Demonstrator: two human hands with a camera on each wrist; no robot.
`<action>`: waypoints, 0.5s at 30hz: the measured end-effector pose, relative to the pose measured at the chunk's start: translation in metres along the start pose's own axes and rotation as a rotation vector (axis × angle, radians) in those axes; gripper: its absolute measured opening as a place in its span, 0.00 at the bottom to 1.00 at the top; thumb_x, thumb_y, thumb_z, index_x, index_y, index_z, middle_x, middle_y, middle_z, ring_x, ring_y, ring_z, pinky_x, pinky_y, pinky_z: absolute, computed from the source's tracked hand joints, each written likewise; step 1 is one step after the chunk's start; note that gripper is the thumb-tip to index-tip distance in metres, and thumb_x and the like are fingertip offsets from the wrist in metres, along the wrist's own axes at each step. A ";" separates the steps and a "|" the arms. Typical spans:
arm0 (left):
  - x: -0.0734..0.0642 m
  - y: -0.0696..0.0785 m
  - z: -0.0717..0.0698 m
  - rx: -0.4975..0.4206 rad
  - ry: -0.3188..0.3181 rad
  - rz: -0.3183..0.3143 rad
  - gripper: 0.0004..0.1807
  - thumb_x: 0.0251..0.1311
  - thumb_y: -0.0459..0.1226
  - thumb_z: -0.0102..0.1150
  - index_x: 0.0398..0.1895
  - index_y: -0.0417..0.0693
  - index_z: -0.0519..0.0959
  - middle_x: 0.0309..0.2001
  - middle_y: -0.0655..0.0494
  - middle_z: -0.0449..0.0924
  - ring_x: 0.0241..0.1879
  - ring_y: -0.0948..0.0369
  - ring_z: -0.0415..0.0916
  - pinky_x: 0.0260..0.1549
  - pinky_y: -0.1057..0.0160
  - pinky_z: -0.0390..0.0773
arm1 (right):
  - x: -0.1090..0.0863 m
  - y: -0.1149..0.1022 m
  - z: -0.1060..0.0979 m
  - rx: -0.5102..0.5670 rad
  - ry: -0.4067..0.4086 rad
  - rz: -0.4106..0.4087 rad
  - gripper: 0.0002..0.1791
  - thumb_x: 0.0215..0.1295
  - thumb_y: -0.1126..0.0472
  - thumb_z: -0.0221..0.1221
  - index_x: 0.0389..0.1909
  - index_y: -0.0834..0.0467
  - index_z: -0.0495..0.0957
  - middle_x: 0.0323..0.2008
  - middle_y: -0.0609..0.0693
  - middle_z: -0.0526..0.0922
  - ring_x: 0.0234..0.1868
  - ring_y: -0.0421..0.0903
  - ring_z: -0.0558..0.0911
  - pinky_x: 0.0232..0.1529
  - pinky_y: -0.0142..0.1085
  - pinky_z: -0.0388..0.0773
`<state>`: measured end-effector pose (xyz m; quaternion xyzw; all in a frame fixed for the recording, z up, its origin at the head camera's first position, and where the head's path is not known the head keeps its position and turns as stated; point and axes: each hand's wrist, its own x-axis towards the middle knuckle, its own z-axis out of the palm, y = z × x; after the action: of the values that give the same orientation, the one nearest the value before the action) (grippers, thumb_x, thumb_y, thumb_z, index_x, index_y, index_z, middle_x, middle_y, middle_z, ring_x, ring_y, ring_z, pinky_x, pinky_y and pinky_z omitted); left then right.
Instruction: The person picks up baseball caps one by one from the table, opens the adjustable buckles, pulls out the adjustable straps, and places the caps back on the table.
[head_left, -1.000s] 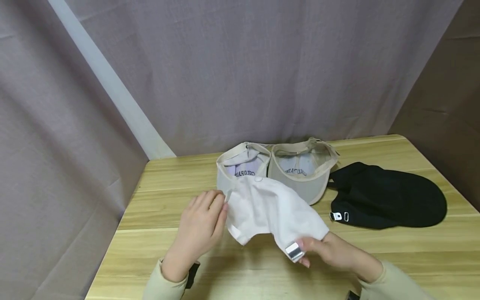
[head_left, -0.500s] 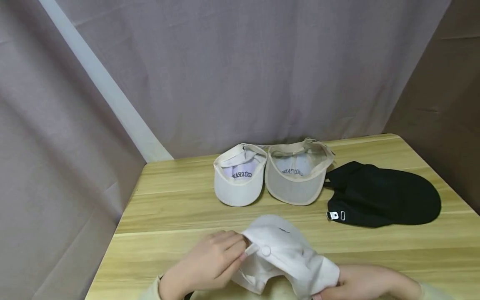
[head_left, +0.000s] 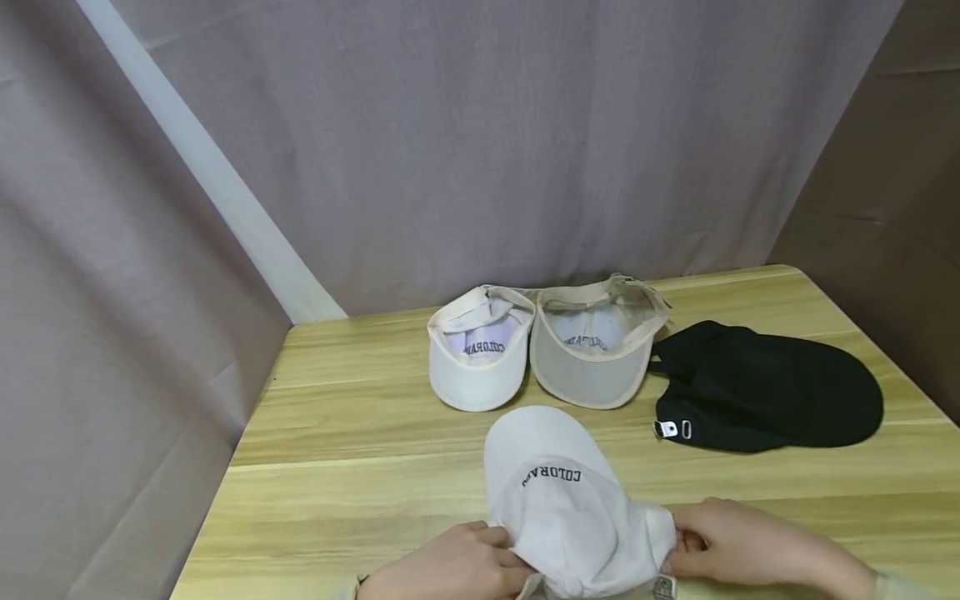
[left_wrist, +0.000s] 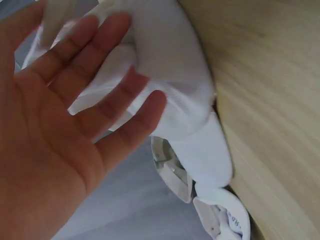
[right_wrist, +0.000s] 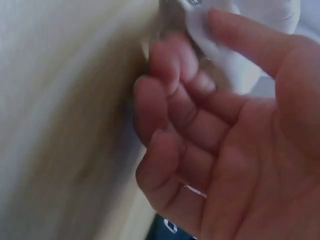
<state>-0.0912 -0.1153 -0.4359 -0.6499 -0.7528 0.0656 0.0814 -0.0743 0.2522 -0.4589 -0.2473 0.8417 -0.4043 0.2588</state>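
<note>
A white baseball cap [head_left: 564,521] with dark COLORADO lettering lies crown up near the front of the table, its brim angled toward the back left. My left hand [head_left: 459,565] holds its rear edge on the left. On the other side, my right hand [head_left: 738,543] pinches the cap's back edge beside a metal strap buckle [head_left: 664,587]. The left wrist view has the long fingers fairly straight alongside the white cloth [left_wrist: 172,55]. In the right wrist view, thumb and index finger meet at the cloth [right_wrist: 240,60] while the other fingers curl.
Behind stand an upturned white cap [head_left: 478,387] and an upturned beige cap [head_left: 588,383], side by side. A black cap [head_left: 772,392] lies flattened at the right. The wooden table [head_left: 322,492] backs onto a grey curtain [head_left: 465,150].
The white cap has come down toward me from in front of the upturned caps. It has turned so its brim and lettering show; both hands moved down with it.
</note>
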 end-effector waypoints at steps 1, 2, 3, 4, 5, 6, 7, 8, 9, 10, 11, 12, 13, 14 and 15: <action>0.000 0.000 0.000 -0.013 -0.011 0.002 0.01 0.63 0.49 0.60 0.36 0.69 0.80 0.32 0.81 0.77 0.33 0.73 0.65 0.32 0.77 0.64 | 0.000 -0.001 -0.001 -0.051 0.033 0.013 0.09 0.68 0.50 0.64 0.34 0.48 0.75 0.20 0.34 0.68 0.19 0.30 0.66 0.20 0.28 0.59; -0.001 0.000 0.000 -0.017 -0.022 0.007 0.02 0.63 0.50 0.60 0.37 0.70 0.80 0.33 0.82 0.78 0.33 0.74 0.66 0.34 0.77 0.65 | 0.001 -0.002 -0.002 -0.095 0.063 0.023 0.11 0.66 0.48 0.65 0.36 0.48 0.74 0.20 0.34 0.68 0.20 0.30 0.66 0.20 0.28 0.59; -0.001 -0.001 -0.001 -0.037 -0.034 0.012 0.02 0.62 0.50 0.60 0.37 0.71 0.80 0.33 0.83 0.78 0.34 0.74 0.67 0.36 0.77 0.65 | 0.001 -0.003 -0.003 -0.119 0.090 0.028 0.14 0.65 0.47 0.66 0.39 0.48 0.73 0.22 0.35 0.68 0.21 0.30 0.66 0.21 0.28 0.60; -0.003 -0.002 -0.003 -0.067 -0.048 0.010 0.01 0.63 0.49 0.60 0.36 0.72 0.80 0.32 0.83 0.77 0.34 0.75 0.66 0.37 0.78 0.65 | 0.002 -0.004 -0.004 -0.135 0.112 0.027 0.17 0.64 0.46 0.67 0.42 0.49 0.72 0.24 0.36 0.69 0.22 0.30 0.67 0.21 0.29 0.61; -0.004 -0.003 -0.005 -0.133 -0.059 -0.001 0.02 0.62 0.48 0.61 0.35 0.72 0.80 0.31 0.84 0.76 0.33 0.77 0.66 0.37 0.79 0.65 | 0.003 -0.005 -0.005 -0.141 0.135 0.018 0.21 0.63 0.45 0.67 0.46 0.50 0.70 0.27 0.37 0.70 0.23 0.31 0.68 0.22 0.29 0.63; -0.006 -0.005 -0.009 -0.209 -0.064 -0.013 0.03 0.61 0.47 0.63 0.34 0.72 0.80 0.31 0.84 0.75 0.33 0.79 0.66 0.37 0.80 0.64 | 0.004 -0.007 -0.005 -0.135 0.156 0.012 0.25 0.63 0.45 0.68 0.51 0.51 0.69 0.30 0.40 0.71 0.25 0.32 0.69 0.23 0.30 0.64; -0.008 -0.008 -0.013 -0.275 -0.071 -0.027 0.04 0.60 0.46 0.64 0.35 0.72 0.81 0.31 0.85 0.75 0.34 0.81 0.67 0.39 0.81 0.65 | 0.004 -0.009 -0.005 -0.122 0.163 0.022 0.29 0.62 0.44 0.68 0.56 0.52 0.67 0.34 0.42 0.72 0.27 0.33 0.70 0.25 0.30 0.66; -0.010 -0.011 -0.018 -0.342 -0.068 -0.044 0.05 0.58 0.45 0.66 0.35 0.72 0.82 0.32 0.84 0.76 0.35 0.83 0.68 0.41 0.82 0.65 | 0.005 -0.011 -0.005 -0.127 0.172 0.012 0.33 0.62 0.44 0.68 0.61 0.52 0.65 0.38 0.44 0.72 0.30 0.34 0.71 0.27 0.31 0.68; -0.013 -0.014 -0.023 -0.412 -0.050 -0.065 0.06 0.58 0.45 0.67 0.36 0.70 0.83 0.32 0.83 0.77 0.36 0.84 0.68 0.42 0.82 0.65 | 0.006 -0.013 -0.004 -0.141 0.182 -0.007 0.36 0.63 0.42 0.67 0.65 0.51 0.63 0.43 0.45 0.73 0.33 0.34 0.73 0.29 0.31 0.70; -0.016 -0.017 -0.027 -0.459 -0.023 -0.089 0.06 0.59 0.45 0.67 0.38 0.69 0.84 0.34 0.82 0.78 0.38 0.84 0.69 0.44 0.82 0.65 | 0.006 -0.014 -0.003 -0.159 0.188 -0.026 0.38 0.63 0.42 0.66 0.69 0.49 0.62 0.47 0.46 0.72 0.36 0.35 0.74 0.31 0.31 0.72; -0.017 -0.020 -0.029 -0.483 0.022 -0.104 0.07 0.60 0.46 0.68 0.41 0.66 0.84 0.37 0.81 0.79 0.40 0.83 0.70 0.45 0.81 0.67 | 0.007 -0.015 -0.002 -0.180 0.190 -0.051 0.39 0.64 0.41 0.65 0.71 0.48 0.61 0.51 0.47 0.72 0.39 0.36 0.75 0.33 0.32 0.73; -0.018 -0.023 -0.030 -0.479 0.058 -0.127 0.10 0.60 0.47 0.69 0.45 0.64 0.84 0.42 0.78 0.80 0.44 0.81 0.72 0.49 0.79 0.68 | 0.008 -0.015 0.000 -0.209 0.189 -0.076 0.39 0.65 0.41 0.64 0.73 0.46 0.60 0.54 0.48 0.72 0.42 0.36 0.75 0.35 0.32 0.74; -0.018 -0.026 -0.030 -0.454 0.089 -0.153 0.15 0.60 0.49 0.69 0.50 0.62 0.82 0.47 0.75 0.80 0.49 0.78 0.72 0.53 0.76 0.69 | 0.009 -0.015 0.002 -0.234 0.182 -0.105 0.37 0.67 0.42 0.63 0.73 0.45 0.61 0.57 0.48 0.71 0.44 0.37 0.75 0.36 0.33 0.75; -0.016 -0.028 -0.027 -0.418 0.116 -0.175 0.20 0.60 0.51 0.69 0.55 0.62 0.80 0.53 0.72 0.79 0.54 0.74 0.72 0.56 0.72 0.69 | 0.011 -0.014 0.004 -0.259 0.178 -0.145 0.35 0.69 0.42 0.61 0.73 0.43 0.62 0.58 0.47 0.71 0.45 0.36 0.74 0.38 0.32 0.75; -0.014 -0.029 -0.023 -0.385 0.125 -0.200 0.26 0.60 0.54 0.68 0.60 0.63 0.76 0.58 0.69 0.76 0.59 0.69 0.71 0.59 0.68 0.70 | 0.012 -0.013 0.006 -0.273 0.167 -0.177 0.32 0.71 0.43 0.59 0.73 0.42 0.63 0.60 0.46 0.70 0.47 0.35 0.74 0.39 0.32 0.76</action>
<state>-0.1128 -0.1340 -0.4077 -0.5781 -0.8058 -0.1282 0.0086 -0.0771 0.2341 -0.4549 -0.3190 0.8821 -0.3267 0.1156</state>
